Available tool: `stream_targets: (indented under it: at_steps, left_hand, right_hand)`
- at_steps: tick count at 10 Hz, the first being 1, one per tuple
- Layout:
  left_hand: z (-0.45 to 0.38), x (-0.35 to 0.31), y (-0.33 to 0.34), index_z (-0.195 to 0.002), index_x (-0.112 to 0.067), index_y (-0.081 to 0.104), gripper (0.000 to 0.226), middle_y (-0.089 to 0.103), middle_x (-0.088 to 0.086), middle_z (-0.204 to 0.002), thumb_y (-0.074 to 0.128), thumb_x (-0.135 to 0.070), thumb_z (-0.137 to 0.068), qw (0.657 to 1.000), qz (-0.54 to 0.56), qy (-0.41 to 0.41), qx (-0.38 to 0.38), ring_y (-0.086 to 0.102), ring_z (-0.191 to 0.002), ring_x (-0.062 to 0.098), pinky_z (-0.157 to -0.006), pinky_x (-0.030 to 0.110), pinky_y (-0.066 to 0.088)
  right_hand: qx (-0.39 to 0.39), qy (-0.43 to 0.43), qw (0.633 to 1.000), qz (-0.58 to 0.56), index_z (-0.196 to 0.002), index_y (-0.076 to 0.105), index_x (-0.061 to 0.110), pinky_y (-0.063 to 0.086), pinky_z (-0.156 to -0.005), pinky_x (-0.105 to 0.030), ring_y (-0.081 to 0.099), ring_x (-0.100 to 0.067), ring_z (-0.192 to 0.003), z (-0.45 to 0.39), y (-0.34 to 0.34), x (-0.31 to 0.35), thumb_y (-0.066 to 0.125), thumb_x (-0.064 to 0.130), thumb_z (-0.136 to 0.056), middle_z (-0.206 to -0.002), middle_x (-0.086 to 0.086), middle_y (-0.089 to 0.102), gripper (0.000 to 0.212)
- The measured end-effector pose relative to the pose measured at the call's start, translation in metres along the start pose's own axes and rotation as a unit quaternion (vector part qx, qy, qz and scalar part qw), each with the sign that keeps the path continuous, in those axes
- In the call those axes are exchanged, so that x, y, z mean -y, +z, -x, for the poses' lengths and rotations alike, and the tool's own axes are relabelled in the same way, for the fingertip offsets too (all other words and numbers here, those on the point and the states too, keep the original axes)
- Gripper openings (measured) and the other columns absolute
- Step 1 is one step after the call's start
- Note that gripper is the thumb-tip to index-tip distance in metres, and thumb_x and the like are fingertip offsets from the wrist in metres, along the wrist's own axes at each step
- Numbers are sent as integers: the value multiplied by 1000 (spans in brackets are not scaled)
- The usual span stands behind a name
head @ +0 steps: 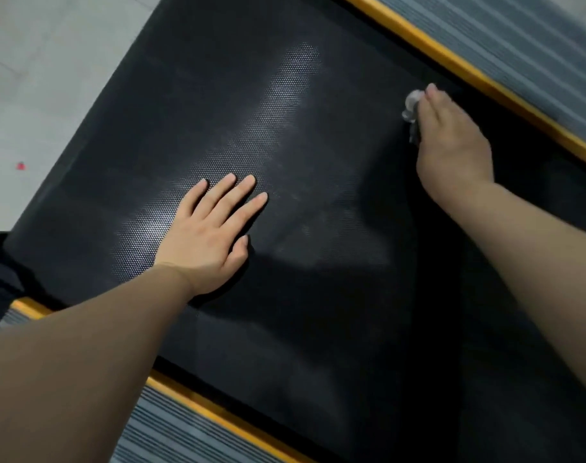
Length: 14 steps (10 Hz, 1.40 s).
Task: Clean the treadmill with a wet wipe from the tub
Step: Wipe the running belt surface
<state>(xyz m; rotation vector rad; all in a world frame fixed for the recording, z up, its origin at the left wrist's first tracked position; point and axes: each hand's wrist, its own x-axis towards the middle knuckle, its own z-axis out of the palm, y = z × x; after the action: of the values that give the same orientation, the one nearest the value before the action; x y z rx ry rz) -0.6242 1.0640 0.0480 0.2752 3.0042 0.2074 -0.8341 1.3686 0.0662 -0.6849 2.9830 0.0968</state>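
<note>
Wipe (411, 108) is bunched under right hand (452, 145) on treadmill belt (301, 135), near yellow rail (485, 78); grip itself hidden. Left hand (211, 235) flat, fingers straight, bracing on belt. Wipe looks soft, light, limp: press with flat fingers, or it'll likely drag on textured belt

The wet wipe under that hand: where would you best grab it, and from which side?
Grab the bunched end of the wet wipe that pokes out beside the right hand, coming from the belt's middle. The rest lies hidden under the palm.
</note>
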Motion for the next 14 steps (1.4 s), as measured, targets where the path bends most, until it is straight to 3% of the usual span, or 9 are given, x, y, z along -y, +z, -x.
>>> stream_targets:
  at_steps: [2, 4, 6, 7, 9, 10, 11, 12, 14]
  left_hand:
    - [1, -1, 0, -153, -23, 37, 63, 30, 4, -161, 39, -32, -90, 1000, -2, 0, -7, 26, -149, 28, -122, 49, 13]
    - [2, -1, 0, -154, -22, 34, 62, 26, 4, -163, 36, -33, -93, 1000, 11, 8, 13, 22, -150, 27, -122, 51, 13]
    - [3, 1, 2, -154, -23, 33, 62, 26, 3, -163, 37, -33, -93, 1000, 20, 13, -2, 20, -151, 26, -122, 49, 11]
    - [0, 1, 1, -154, -23, 33, 62, 26, 3, -163, 36, -32, -92, 999, 31, 20, 8, 19, -151, 25, -122, 48, 10]
    - [4, 11, -15, -153, -18, 35, 68, 25, 2, -163, 39, -29, -86, 984, 171, 25, 34, 15, -152, 23, -124, 40, 0]
    - [23, 34, -24, -154, -12, 31, 71, 24, 7, -163, 42, -26, -85, 979, 195, 5, 51, 15, -152, 28, -124, 41, 5]
    - [61, 76, -32, -152, -6, 32, 74, 26, 15, -161, 43, -31, -83, 985, 144, -83, 45, 20, -150, 35, -123, 46, 13]
    - [87, 115, -44, -153, -7, 31, 75, 23, 17, -161, 46, -38, -86, 979, 118, -146, 80, 18, -149, 39, -123, 49, 15]
    - [94, 163, -71, -158, -28, 13, 103, 10, 7, -165, 78, -44, -81, 941, 166, -246, 162, 18, -150, 31, -121, 40, 17]
  right_hand:
    - [-48, -21, 995, -89, -146, 36, -6, 24, -117, -36, 38, -38, -140, 28, 15, 45, 43, 0, -95, -152, -25, 36, 51]
    - [91, -501, 859, -46, -141, 50, 2, 23, -118, -39, 39, -29, -141, 145, 7, 99, 31, 15, -99, -152, -16, 40, 48]
    - [-21, 37, 997, -67, -145, 39, -3, 19, -118, -37, 40, -38, -137, 84, 16, 60, 41, -3, -94, -153, -23, 36, 50]
    - [-44, 56, 991, -112, -143, 41, -8, 22, -117, -40, 41, -42, -136, 124, 33, 116, 49, -11, -88, -149, -27, 40, 55]
    - [115, -432, 886, -124, -148, 40, 7, 13, -120, -37, 32, -25, -145, 251, 17, 224, 32, 16, -96, -156, -11, 34, 53]
    - [70, -433, 896, -77, -144, 46, 9, 11, -122, -33, 38, -23, -141, 207, 18, 200, 35, 17, -97, -153, -9, 40, 50]
    - [-17, -150, 983, -100, -133, 57, 1, 24, -118, -38, 50, -36, -132, 157, 16, 184, 58, -1, -86, -145, -17, 49, 47]
    - [-29, -23, 990, -133, -126, 62, 1, 46, -101, -46, 52, -37, -128, 149, 1, 214, 69, -10, -78, -143, -16, 51, 51]
    - [45, -25, 965, -258, -119, 59, 15, 52, -77, -46, 51, -30, -95, 163, -18, 266, 51, -8, -78, -112, -8, 50, 48]
